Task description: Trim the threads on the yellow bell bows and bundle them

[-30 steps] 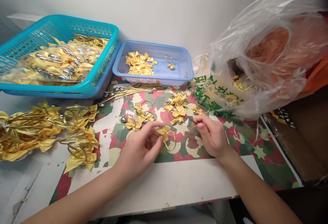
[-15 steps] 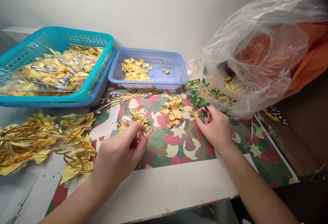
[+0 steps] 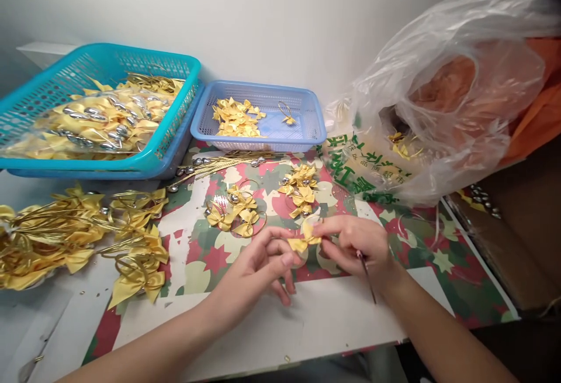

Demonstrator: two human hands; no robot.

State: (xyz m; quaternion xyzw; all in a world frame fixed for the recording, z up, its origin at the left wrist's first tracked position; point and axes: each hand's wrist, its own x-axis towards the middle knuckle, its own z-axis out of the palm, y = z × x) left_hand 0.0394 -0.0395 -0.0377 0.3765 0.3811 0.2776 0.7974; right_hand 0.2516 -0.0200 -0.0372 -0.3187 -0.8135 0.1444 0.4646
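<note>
My right hand (image 3: 362, 245) pinches a small yellow ribbon bow (image 3: 304, 241) between thumb and forefinger, over the front of the patterned sheet. A thin dark tool (image 3: 367, 278) also sits in that hand, pointing down toward me; its kind is unclear. Fingers apart, my left hand (image 3: 258, 269) is at the bow's left end, and whether it touches the bow I cannot tell. Beyond the hands lie two small clusters of bows with silver bells and gold cord loops, a left cluster (image 3: 236, 207) and a right cluster (image 3: 300, 189).
A blue basket (image 3: 258, 144) with small bows stands against the wall. Left of it, a turquoise basket (image 3: 175, 126) holds a bagged heap of bows. More corded bows (image 3: 135, 266) lie at the left. A clear plastic bag (image 3: 442, 137) bulges at the right.
My right hand has moved left and toward me, bringing the bow along. My left hand has left the left cluster, moved right and spread its fingers beside the bow.
</note>
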